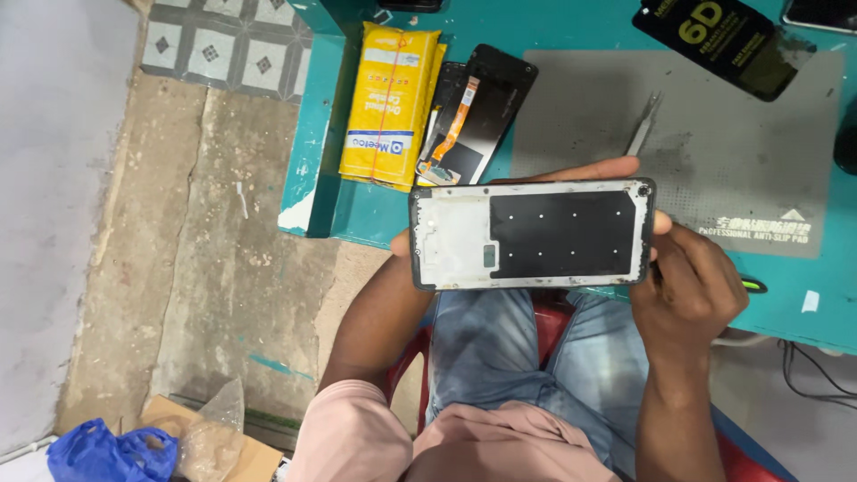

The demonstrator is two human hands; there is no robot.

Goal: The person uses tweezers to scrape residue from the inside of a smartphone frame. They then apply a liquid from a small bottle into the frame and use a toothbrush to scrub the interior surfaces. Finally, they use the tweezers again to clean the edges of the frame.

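Phone frame, a flat rectangular piece with a black panel and a pale grey end, is held level above the person's lap, just in front of the edge of the teal table. The left hand supports it from below and behind; mostly one long finger shows over the top edge, and the thumb tip shows at the left end, so the hand is spread under the frame and clamps it by its edges. The right hand is closed at the right end of the frame, fingers pressed together around something thin at the lower right corner; I cannot tell what it pinches.

I judge the frame to be light and rather stiff, but thin, so it may bend or crack if twisted. The edges look rough with old glue, which gives grip, and the long rims are the best place to hold it, not the black panel.

On the table lie a grey work mat with metal tweezers, a phone screen part with an orange flex cable, a yellow box, and a black package. Blue plastic bag lies on the floor.
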